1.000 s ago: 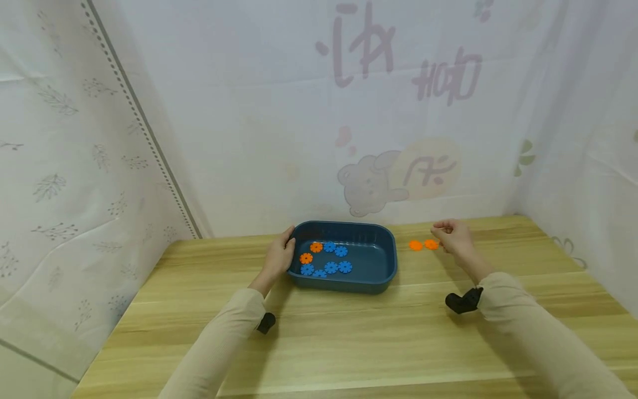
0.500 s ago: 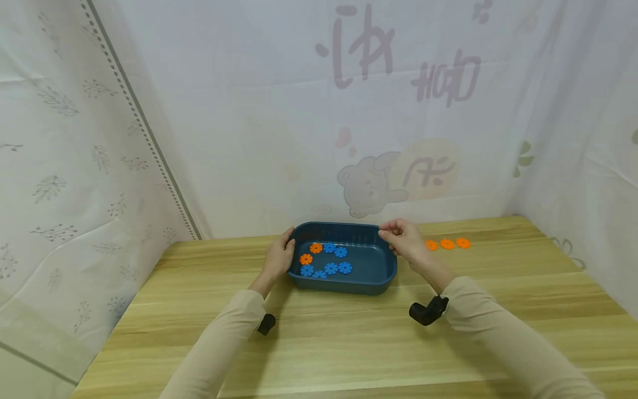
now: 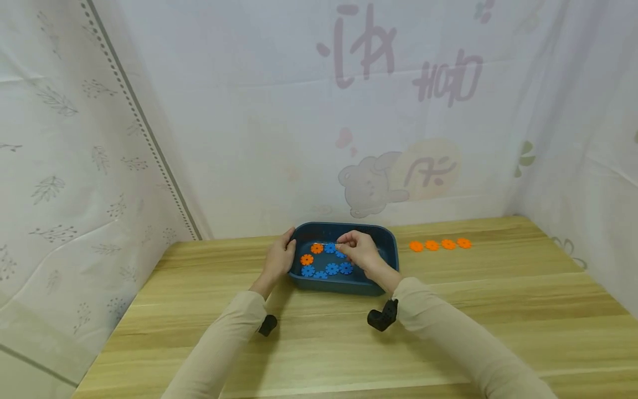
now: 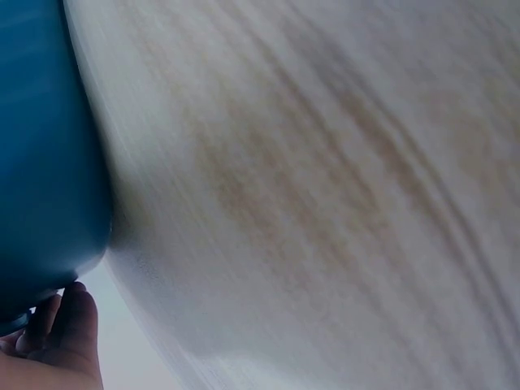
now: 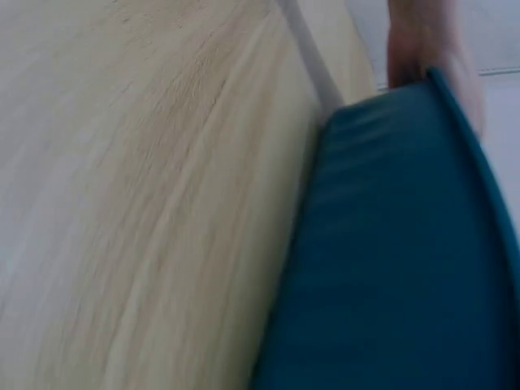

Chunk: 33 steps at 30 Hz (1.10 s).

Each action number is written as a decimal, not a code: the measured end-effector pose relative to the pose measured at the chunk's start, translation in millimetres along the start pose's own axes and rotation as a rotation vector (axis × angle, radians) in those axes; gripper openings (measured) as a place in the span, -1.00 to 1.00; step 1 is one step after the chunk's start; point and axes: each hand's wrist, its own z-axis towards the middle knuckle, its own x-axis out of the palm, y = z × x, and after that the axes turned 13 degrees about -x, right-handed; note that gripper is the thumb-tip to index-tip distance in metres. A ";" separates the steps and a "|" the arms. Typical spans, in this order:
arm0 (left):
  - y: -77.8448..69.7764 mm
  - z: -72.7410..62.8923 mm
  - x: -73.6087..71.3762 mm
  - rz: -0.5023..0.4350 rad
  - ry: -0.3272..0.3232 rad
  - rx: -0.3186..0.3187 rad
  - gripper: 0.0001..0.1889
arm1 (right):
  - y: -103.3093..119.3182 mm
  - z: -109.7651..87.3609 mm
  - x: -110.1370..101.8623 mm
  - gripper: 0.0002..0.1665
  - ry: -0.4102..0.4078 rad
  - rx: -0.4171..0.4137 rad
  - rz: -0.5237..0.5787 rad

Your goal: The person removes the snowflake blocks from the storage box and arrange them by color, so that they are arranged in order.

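Note:
A dark blue rectangular plastic basin point(image 3: 342, 285) stands on the table in the head view. My left hand point(image 3: 279, 256) grips its left end, thumb at the rim; the left wrist view shows fingers point(image 4: 73, 325) against the basin's corner. My right hand point(image 3: 362, 252) is inside the basin, fingertips bent close above a blue flower-shaped plastic disc point(image 3: 340, 254) that it partly covers. Nothing shows between those fingertips. Several other blue discs point(image 3: 332, 269) and two orange flower discs point(image 3: 306, 259) lie on the basin floor.
To the right of the basin, several orange flower discs point(image 3: 432, 245) lie in a row on the wooden table point(image 3: 319, 343). A printed white curtain point(image 3: 279, 111) hangs behind the table and at both sides. Black wrist devices point(image 3: 382, 316) project below the sleeves.
My right hand has moved left from the orange row, over the basin's right rim and into the basin. The whole orange row is now uncovered. The left hand stays at the basin.

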 end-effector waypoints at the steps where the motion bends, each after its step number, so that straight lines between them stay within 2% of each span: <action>1: -0.3 -0.2 0.3 0.001 0.000 -0.001 -0.54 | -1.2 1.2 4.3 -0.75 0.005 0.002 -0.002; 12: -2.2 -1.2 1.4 -0.006 0.004 0.018 -0.54 | -9.4 14.6 36.4 -0.73 0.051 -0.020 -0.126; 22: -1.7 -1.0 0.7 -0.012 -0.007 0.009 -0.54 | -7.2 22.4 53.6 -0.77 0.090 -0.029 -0.251; 28: -1.2 -1.8 -0.3 -0.003 -0.004 0.005 -0.54 | -8.0 27.8 61.5 -0.78 0.122 -0.048 -0.363; 33: -1.7 -2.6 -0.9 -0.006 -0.007 0.013 -0.54 | -8.2 31.3 65.7 -0.76 0.157 -0.008 -0.420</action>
